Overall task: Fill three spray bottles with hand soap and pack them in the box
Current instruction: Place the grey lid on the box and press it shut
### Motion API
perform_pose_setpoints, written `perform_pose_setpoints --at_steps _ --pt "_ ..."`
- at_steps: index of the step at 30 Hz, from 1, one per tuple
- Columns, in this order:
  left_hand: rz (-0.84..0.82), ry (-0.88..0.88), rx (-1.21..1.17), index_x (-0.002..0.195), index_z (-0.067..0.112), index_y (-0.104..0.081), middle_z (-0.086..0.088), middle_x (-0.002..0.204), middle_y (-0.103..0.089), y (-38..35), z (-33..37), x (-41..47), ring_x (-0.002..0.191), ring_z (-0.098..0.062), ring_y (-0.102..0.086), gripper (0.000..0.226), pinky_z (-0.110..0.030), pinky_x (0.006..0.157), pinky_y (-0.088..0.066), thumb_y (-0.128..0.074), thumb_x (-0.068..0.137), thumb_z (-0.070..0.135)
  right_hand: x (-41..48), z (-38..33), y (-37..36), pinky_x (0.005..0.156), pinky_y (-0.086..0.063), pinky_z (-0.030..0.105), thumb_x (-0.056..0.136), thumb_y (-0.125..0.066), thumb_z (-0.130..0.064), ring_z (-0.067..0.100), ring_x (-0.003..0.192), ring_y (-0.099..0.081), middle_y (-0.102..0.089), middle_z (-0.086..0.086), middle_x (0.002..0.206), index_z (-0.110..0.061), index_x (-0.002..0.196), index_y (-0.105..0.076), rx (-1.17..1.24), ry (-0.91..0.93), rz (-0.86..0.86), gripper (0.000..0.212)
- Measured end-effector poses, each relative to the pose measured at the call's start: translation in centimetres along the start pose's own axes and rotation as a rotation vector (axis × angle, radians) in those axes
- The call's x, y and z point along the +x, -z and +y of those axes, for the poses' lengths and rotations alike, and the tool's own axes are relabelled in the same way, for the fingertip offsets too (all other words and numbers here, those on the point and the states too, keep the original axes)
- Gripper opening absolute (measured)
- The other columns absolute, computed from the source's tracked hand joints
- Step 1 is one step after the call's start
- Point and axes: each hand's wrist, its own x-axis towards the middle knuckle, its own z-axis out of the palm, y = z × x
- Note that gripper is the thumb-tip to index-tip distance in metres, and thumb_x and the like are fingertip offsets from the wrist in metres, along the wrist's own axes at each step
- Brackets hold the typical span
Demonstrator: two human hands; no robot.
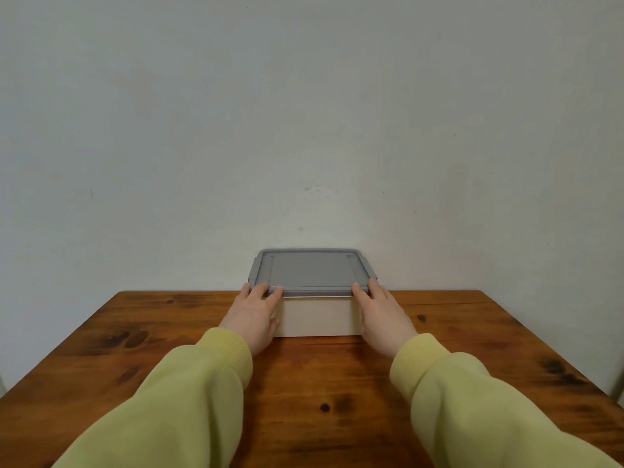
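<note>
A white plastic box (317, 317) stands at the far middle of the wooden table, against the wall. A grey lid (309, 270) lies flat on top of it. My left hand (255, 315) touches the lid's front left corner with straight fingers, the thumb down by the box's side. My right hand (380, 314) rests its straight fingers on the front right corner of the lid. No spray bottles or soap are in view; the inside of the box is hidden by the lid.
The brown wooden table (314, 393) reaches from the wall toward me, with its left and right edges in view. A plain pale wall (304, 130) rises right behind the box. Yellow-green sleeves cover both forearms.
</note>
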Motion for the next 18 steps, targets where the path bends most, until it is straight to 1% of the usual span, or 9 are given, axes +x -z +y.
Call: perform_pose_setpoints --at_steps 11,18 --pt "0.015 0.003 -0.002 0.145 0.021 -0.014 -0.006 0.151 -0.020 -0.04 -0.01 0.48 0.143 -0.032 -0.010 0.055 -0.038 0.117 -0.017 -0.038 0.096 0.027 0.67 0.05 -0.28 0.117 -0.020 0.037 0.094 -0.039 -0.004 0.031 0.145 -0.010 -0.007 0.015 0.157 -0.018 0.149 -0.010 -0.010 0.004 0.012 0.064" --pt "0.007 0.000 -0.002 0.145 0.020 -0.012 -0.006 0.153 -0.017 -0.17 0.01 0.58 0.143 -0.033 -0.007 0.057 -0.038 0.117 -0.016 -0.039 0.095 0.025 0.92 0.07 -0.46 0.118 -0.021 0.038 0.093 -0.039 -0.004 0.031 0.145 -0.010 -0.007 0.015 0.157 -0.018 0.149 -0.010 -0.008 -0.002 0.005 0.065"
